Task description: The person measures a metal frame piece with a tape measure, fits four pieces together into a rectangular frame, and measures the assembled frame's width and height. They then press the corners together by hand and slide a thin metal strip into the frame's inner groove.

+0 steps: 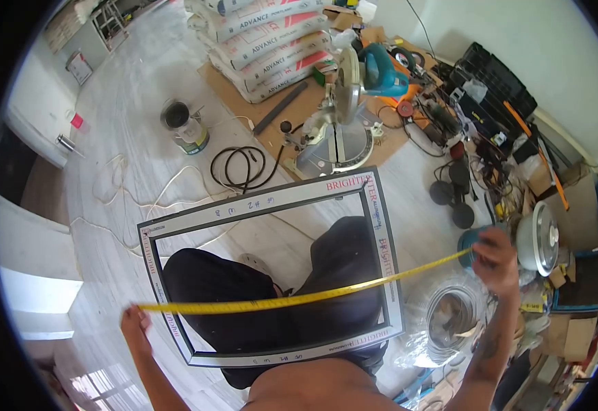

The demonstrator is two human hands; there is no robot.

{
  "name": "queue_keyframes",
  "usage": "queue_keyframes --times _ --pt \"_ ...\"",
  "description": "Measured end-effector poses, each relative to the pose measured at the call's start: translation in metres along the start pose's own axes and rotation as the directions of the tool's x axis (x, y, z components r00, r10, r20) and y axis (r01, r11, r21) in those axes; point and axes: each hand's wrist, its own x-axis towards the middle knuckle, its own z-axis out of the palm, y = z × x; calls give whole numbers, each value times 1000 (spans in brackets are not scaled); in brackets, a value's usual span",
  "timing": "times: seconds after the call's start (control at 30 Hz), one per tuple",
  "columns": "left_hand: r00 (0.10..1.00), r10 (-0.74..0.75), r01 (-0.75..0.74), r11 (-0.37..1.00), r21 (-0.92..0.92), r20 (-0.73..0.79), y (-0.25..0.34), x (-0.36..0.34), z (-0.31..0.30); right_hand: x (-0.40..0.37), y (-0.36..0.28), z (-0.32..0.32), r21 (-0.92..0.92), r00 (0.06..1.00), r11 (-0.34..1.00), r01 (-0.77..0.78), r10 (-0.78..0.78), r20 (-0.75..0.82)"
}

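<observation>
A rectangular aluminium frame (pixel 271 197) with dark edges, red printed film and handwritten marks rests over my legs. A yellow measuring tape (pixel 278 302) is stretched across it from side to side, above its lower half. At the left, just beyond the frame's edge, my left hand (pixel 134 323) pinches the tape's end. My right hand (pixel 496 262), slightly blurred, is closed around the other end well past the frame's right side. The tape's case is mostly hidden in that hand. Right behind these fingers is a round teal object (pixel 468 241).
A mitre saw (pixel 340 140) stands on cardboard ahead, near stacked cement bags (pixel 271 51). An open paint can (pixel 184 127), a black cable (pixel 244 168) and white cords lie on the floor. To the right are a wire coil (pixel 442 318), a lidded pot (pixel 538 240) and scattered tools.
</observation>
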Motion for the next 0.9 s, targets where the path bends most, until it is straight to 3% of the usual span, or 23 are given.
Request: queue_keyframes --times 0.03,0.07,0.13,0.17,0.23,0.33,0.4,0.47,0.53,0.63,0.9 --pt "993 -76 76 997 -6 -87 -17 -37 5 27 4 1 -11 996 998 61 -61 60" --pt "982 -175 178 983 47 -71 -42 -66 -3 55 7 2 -21 985 992 123 -119 122" --pt "912 -355 371 928 41 -205 -68 -125 7 105 4 10 -119 924 933 339 -306 229" --pt "906 -371 383 924 20 -204 -70 -143 18 126 -1 18 -127 916 925 358 -321 242" --pt "870 -410 354 906 -230 -274 -72 -172 33 167 -13 36 4 897 944 331 -316 310" --pt "889 -351 217 888 -405 -294 -76 -177 36 214 -23 64 108 877 948 300 -319 359" --pt "891 -351 192 867 -460 -289 -78 -177 38 238 -26 81 125 849 922 367 -387 359" --pt "881 -357 178 858 -481 -310 -81 -175 42 252 -30 92 161 849 946 280 -323 419" --pt "878 -389 200 827 -525 -278 -85 -171 43 263 -31 98 140 824 929 341 -368 432" --pt "872 -373 178 844 -505 -316 -90 -165 46 268 -34 100 197 834 950 244 -309 457" --pt "873 -365 199 872 -447 -323 -85 -158 55 276 -38 93 142 807 922 360 -384 449"
